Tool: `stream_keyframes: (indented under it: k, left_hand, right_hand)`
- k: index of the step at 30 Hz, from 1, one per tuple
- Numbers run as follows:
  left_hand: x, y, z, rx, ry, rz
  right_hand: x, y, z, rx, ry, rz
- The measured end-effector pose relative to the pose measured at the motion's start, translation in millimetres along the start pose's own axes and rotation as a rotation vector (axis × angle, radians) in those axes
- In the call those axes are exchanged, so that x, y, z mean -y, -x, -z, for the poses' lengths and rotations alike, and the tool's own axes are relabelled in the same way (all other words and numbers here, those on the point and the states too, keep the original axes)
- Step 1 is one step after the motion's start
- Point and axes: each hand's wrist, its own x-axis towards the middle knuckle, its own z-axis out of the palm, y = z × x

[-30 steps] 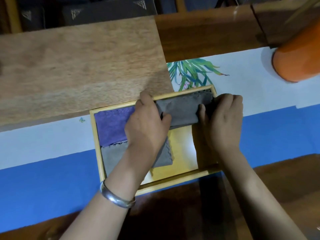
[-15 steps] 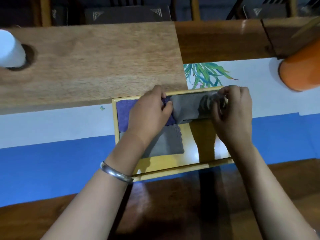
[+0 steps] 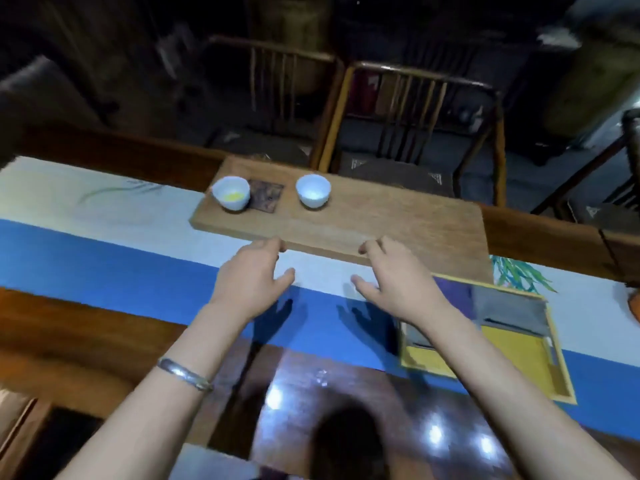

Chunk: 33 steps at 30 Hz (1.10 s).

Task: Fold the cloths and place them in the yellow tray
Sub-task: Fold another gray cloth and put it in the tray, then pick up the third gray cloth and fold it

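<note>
- Cloths lie folded inside the yellow tray (image 3: 561,386), right of both hands: one purple cloth (image 3: 453,296), one grey cloth (image 3: 509,311) beside it, and a second grey one (image 3: 414,336) partly hidden under the right forearm.
- Left hand (image 3: 249,282) and right hand (image 3: 394,282) hover over the surface (image 3: 104,258), fingers spread loose, each grip holding nothing.
- Judged from this, the placing step looks finished; no loose cloth shows, so the next move calls for finding one, if any remain.
- Count: three cloths, one tray, two white cups (image 3: 231,192) on one wooden board (image 3: 398,220).
</note>
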Motion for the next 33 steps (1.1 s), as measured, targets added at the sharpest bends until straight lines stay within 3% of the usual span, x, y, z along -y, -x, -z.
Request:
stream_keyframes:
  k: [5, 12, 21, 25, 33]
  left_hand:
    - [113, 79, 129, -0.203, -0.068, 0.169]
    - [251, 248, 246, -0.306, -0.185, 0.555]
    - [316, 426, 259, -0.501, -0.163, 1.043]
    - [320, 479, 260, -0.512, -0.123, 1.224]
    - [325, 545, 255, -0.688, -0.091, 1.51]
  right_hand:
    - [155, -61, 54, -0.13, -0.029, 0.273]
    - [401, -105, 72, -0.125, -0.093, 0.712]
    - [618, -79, 31, -0.003, -0.118, 1.222]
    - [679, -68, 10, 0.068, -0.13, 1.406]
    - [789, -27, -19, 0.152, -0.185, 1.683]
